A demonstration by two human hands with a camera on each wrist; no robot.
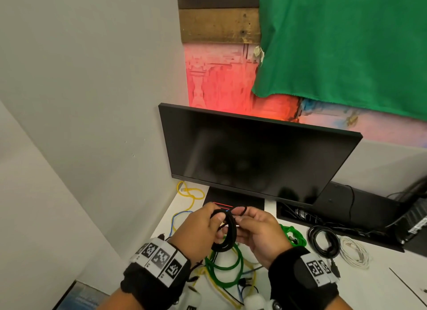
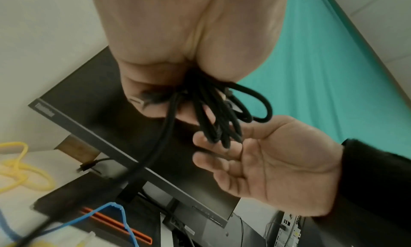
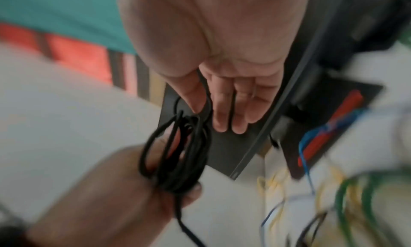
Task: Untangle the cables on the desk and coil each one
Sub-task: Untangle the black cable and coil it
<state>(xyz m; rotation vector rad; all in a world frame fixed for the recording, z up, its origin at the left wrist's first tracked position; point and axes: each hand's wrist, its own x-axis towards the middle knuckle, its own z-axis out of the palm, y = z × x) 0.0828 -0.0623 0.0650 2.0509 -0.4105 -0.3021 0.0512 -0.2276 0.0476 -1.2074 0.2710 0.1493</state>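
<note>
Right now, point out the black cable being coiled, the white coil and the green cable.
black cable (image 1: 227, 231): head view, on the bundled loops between the hands.
white coil (image 1: 354, 252): head view, on its loops at the desk's right.
green cable (image 1: 225, 267): head view, on the loop below the hands.

Right wrist view: motion-blurred; green cable (image 3: 347, 203) and yellow cable (image 3: 270, 184) smeared.
Black cable (image 1: 227, 233): free end cut off by the right wrist view's lower edge.
Left hand (image 1: 196, 231): fingertips hidden behind the coil.
Tangle under wrists: cable ends hidden in head view.
Monitor (image 1: 251, 157): logo unreadable.
</note>
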